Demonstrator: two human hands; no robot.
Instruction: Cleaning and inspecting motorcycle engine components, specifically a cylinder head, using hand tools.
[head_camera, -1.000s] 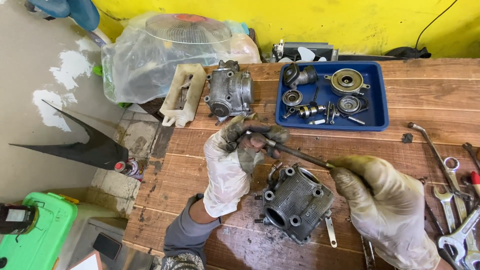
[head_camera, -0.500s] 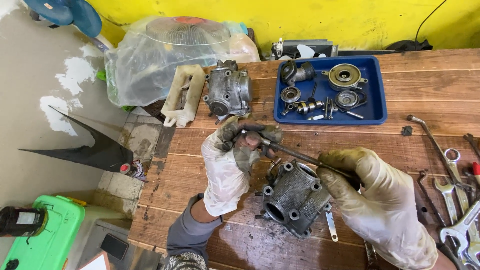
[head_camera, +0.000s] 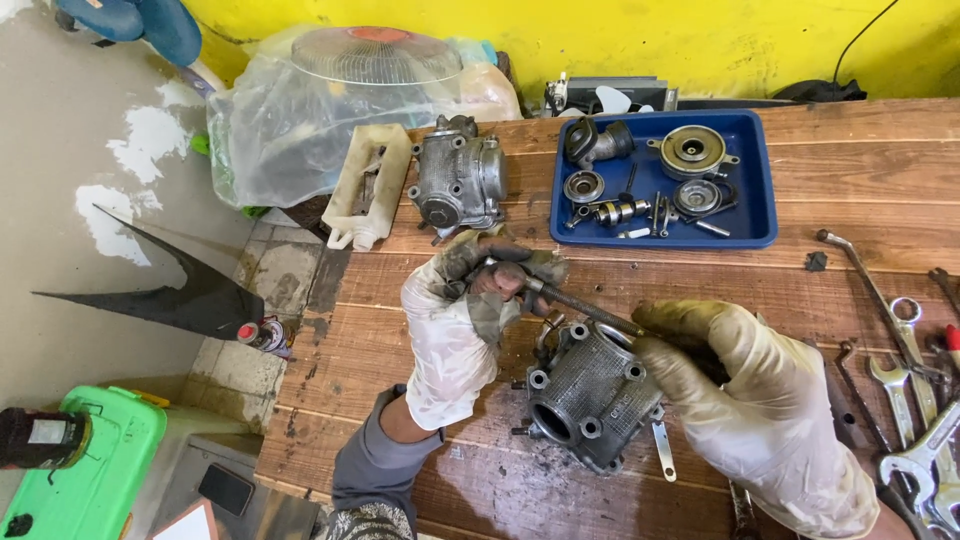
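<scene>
Near the middle of the wooden bench (head_camera: 860, 180), the grey metal housing (head_camera: 592, 395) sits upright, closer to the bench's near edge than a second ago. At ten o'clock from it, the left hand (head_camera: 462, 325) stays clenched around the end of a long thin rod (head_camera: 585, 308) — the rod now lies lower, its far end hidden under the right hand (head_camera: 755, 400), whose fingers wrap the housing's three o'clock side. The work has settled onto the housing — the blue tray (head_camera: 762, 170) of parts at twelve o'clock is untouched.
</scene>
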